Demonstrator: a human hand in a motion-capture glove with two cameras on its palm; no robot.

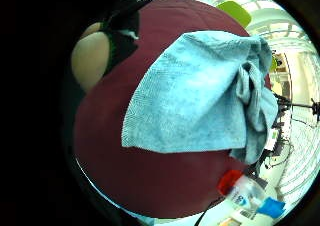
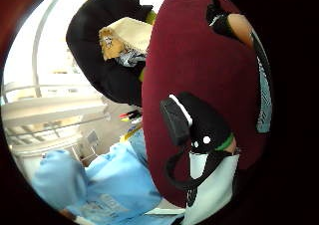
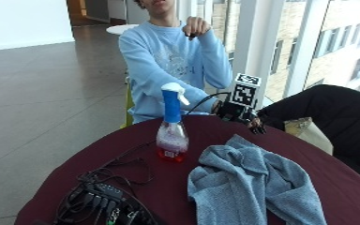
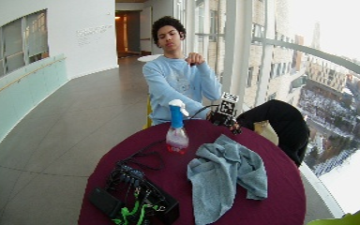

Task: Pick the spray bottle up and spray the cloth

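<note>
outside view: bottle (image 3: 172, 129) stands untouched on the table (image 3: 168, 187), cloth (image 3: 255, 187) heaped just beside it; gloved hand (image 3: 245, 119) hangs at the far edge, fingers loosely curled, holding nothing
wide view: same layout
palm views: cloth under the palm
step: looks pre-grasp, so next up is reaching across to the bottle neck

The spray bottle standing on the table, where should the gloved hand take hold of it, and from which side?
Grip the blue neck of the spray bottle just under the white trigger head; it is the narrowest part and the bottle stands upright. The gloved right hand is near the table's far edge, so probably come in from that side, fingers wrapping the neck.
</note>
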